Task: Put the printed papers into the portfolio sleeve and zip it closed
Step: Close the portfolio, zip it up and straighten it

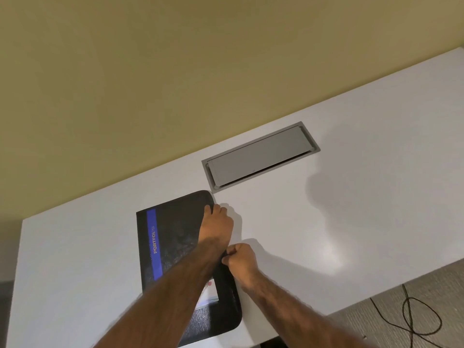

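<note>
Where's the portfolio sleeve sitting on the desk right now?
In the head view the portfolio sleeve lies flat on the white desk, lower centre-left, just below the grey cable hatch, with both hands on its right edge.

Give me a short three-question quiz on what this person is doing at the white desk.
1. True or false: the left hand presses the far corner of the black zip portfolio sleeve with a blue stripe.
2. The right hand pinches at the sleeve's: A) right edge B) blue stripe C) left edge
3. What grey rectangular thing is set into the white desk beyond the sleeve?

Key: 1 true; 2 A; 3 a closed grey cable hatch.
</note>
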{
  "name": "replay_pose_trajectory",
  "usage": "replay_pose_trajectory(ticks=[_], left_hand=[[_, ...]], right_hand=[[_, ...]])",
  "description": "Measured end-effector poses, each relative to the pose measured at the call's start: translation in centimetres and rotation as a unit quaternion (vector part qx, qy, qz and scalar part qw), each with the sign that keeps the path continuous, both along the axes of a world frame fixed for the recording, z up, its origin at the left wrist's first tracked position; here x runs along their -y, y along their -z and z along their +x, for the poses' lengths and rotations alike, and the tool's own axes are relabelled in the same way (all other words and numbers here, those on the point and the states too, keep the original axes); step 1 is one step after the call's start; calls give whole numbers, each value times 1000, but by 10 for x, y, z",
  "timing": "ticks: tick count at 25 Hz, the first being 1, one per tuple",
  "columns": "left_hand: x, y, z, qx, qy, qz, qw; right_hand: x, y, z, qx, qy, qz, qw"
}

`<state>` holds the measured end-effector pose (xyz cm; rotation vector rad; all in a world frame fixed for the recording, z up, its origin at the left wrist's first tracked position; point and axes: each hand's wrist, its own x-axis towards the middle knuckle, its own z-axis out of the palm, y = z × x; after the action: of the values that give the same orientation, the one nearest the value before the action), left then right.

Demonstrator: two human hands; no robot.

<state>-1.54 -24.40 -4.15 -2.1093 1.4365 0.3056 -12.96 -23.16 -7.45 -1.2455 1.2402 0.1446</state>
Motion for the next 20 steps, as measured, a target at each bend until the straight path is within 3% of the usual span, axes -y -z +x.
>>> replay_pose_trajectory(ticks=[10,20], left_hand=[[8,9,1,-8,10,-14,1000],[39,3,57,-1,-20,-41,999]], right_hand=[[8,-9,6,-10,-55,-43,997],[4,-6,8,-46,-61,-73,994]])
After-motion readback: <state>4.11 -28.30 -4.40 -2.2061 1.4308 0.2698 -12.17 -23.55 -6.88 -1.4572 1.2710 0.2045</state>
